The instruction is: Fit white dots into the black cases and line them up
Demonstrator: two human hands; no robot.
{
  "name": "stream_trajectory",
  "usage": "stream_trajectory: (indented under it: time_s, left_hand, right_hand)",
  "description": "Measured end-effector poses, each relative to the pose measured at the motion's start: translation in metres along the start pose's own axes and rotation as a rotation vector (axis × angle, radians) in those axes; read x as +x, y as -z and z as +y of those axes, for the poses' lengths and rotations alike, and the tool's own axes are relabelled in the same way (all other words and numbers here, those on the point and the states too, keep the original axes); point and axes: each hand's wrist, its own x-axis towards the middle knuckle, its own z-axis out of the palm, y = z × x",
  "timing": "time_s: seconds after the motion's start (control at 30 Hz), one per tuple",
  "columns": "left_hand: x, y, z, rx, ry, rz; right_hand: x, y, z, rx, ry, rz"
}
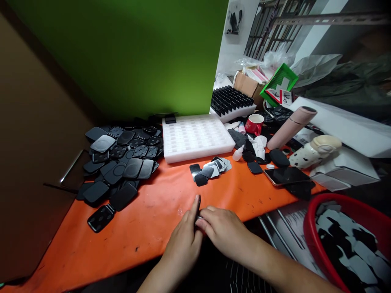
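Near the front edge of the orange tabletop, my left hand (185, 236) holds a thin black flat piece (198, 203) on edge, its fingers stretched along one side. My right hand (224, 228) is closed against the other side, thumb and fingers bent at the piece. Most of the piece is hidden between the hands, so its full shape cannot be told. Just beyond them lies a small spread of black and silvery rounded-square sheets (210, 169). To the left is a heap of black rounded-square plates (117, 162), with a single plate (101, 218) nearest me.
A white foam tray (198, 138) with rows of slots stands behind the sheets. On the right are a small dropper bottle (238, 153), a red mug (254, 124), a phone (285, 176) and a pink flask (291, 128). A red tub (310, 228) of cut sheets stands lower right.
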Motion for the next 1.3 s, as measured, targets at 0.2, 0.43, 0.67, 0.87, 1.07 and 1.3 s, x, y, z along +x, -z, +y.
stream_trajectory:
  time_s: [0.2,0.43,0.67,0.87,1.07,1.3]
  left_hand:
    - [0.002,0.000,-0.001,0.110,-0.033,-0.008]
    - [0.004,-0.002,-0.002,0.149,-0.022,-0.026]
    - [0.006,-0.009,-0.005,0.129,-0.004,-0.014]
    - [0.007,-0.011,-0.006,0.085,0.006,-0.018]
    - [0.008,-0.011,-0.004,0.120,-0.023,-0.001]
    - [0.006,-0.012,-0.003,-0.077,0.018,-0.033]
  right_hand:
    - [0.002,-0.002,0.001,0.122,-0.032,0.026]
    - [0.008,-0.015,0.014,0.272,-0.067,0.018]
    - [0.004,-0.012,0.017,0.268,-0.073,0.060]
    - [0.005,-0.013,0.018,0.287,-0.075,0.043]
    - [0.001,-0.002,0.013,0.164,-0.068,0.056]
    - [0.004,-0.010,0.013,0.157,-0.051,0.085]
